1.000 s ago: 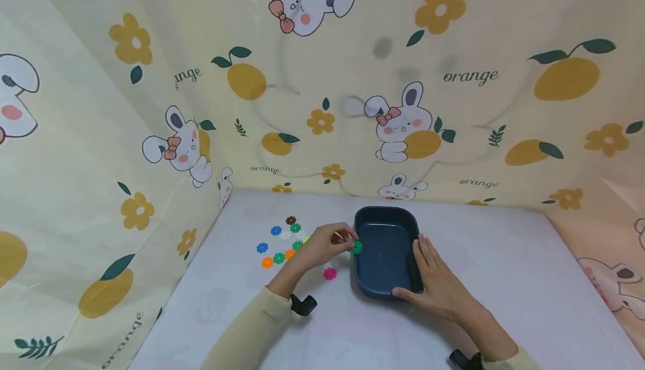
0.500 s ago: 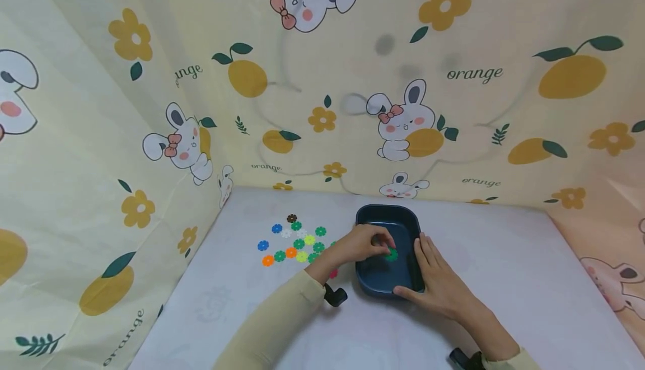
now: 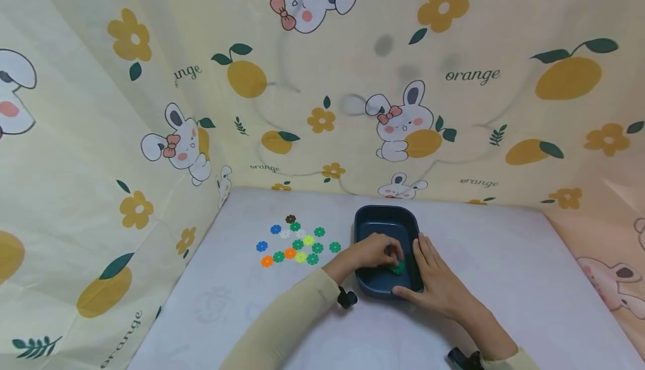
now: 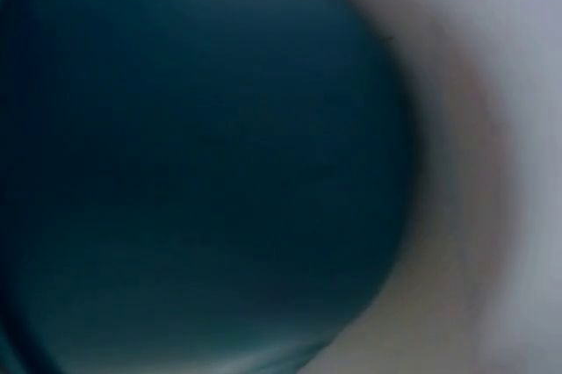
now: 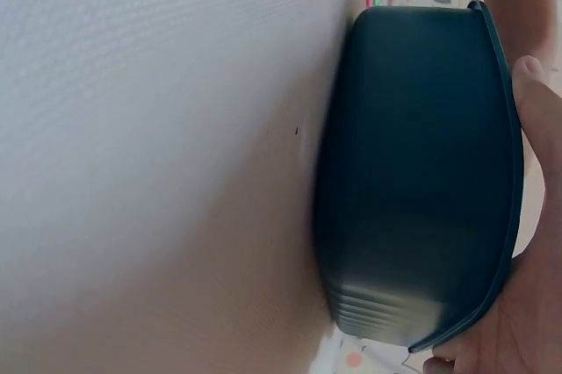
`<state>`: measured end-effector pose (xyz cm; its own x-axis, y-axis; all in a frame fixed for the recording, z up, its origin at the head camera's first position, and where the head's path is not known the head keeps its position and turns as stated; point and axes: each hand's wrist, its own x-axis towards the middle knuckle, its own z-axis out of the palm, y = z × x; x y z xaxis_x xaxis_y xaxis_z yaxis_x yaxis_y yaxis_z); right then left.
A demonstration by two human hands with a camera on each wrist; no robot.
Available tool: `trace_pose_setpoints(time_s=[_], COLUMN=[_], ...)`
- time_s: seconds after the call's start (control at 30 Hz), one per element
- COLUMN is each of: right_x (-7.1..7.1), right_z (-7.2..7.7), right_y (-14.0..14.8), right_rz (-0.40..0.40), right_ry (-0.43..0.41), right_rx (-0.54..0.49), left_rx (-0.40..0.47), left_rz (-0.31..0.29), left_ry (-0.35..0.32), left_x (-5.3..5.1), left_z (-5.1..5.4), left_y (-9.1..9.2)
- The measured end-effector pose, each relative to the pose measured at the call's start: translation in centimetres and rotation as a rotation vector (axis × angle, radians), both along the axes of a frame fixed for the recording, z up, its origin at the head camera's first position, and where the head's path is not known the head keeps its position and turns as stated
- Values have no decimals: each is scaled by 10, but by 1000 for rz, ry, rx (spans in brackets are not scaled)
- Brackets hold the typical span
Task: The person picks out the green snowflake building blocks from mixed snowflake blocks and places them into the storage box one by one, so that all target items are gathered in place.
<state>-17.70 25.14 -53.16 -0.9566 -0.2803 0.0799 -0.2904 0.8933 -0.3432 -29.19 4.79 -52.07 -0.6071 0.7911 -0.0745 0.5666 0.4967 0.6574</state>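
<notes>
one scalloped green piece [image 3: 398, 268], pinched in the curled, nearly closed left hand [image 3: 375, 251], inside a dark blue tray [image 3: 384, 228] toward the near right edge; cannot tell if touching the tray's floor. rests a straight-fingered right hand [image 3: 439, 282] along the right rim, thumb at the near right corner. plenty of white, fine-grained table [image 3: 504, 258] reaching right and near. smooth tray walls, rounded corners, thin flared lip. flat, flower-shaped pieces [image 3: 298, 244] scattered at left.

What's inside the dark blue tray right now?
The left hand is in the tray, its fingers pinching a green flower-shaped piece. Whatever lies under the hand is covered and cannot be seen.
</notes>
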Motion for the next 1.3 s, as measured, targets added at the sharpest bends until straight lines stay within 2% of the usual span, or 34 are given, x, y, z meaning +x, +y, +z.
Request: trace_pose_setpoints(time_s=[0.07,0.27,0.67,0.87,0.97,1.1,1.3], right_x=[0,0,0,0,0,0,1], right_z=[0,1,-1,2,3,1,-1], right_y=[0,0,0,0,0,-1,0], right_rz=[4,9,10,16,17,8,1], right_ry=[-3,2,5,10,14,9,2], right_rx=[-3,-9,-13,-15,-17,-23,-24], left_rx=[-15,-36,-61,-28,9,61,142], left_rz=[-14,-29,-22,-19,5,45,131], left_ry=[-10,22,19,33,61,105,126], left_x=[2,3,2,3,4,5,1], left_z=[-2,-4,-7,-6,-3,6,23], left_y=[2,4,8,7,3,-7,-38])
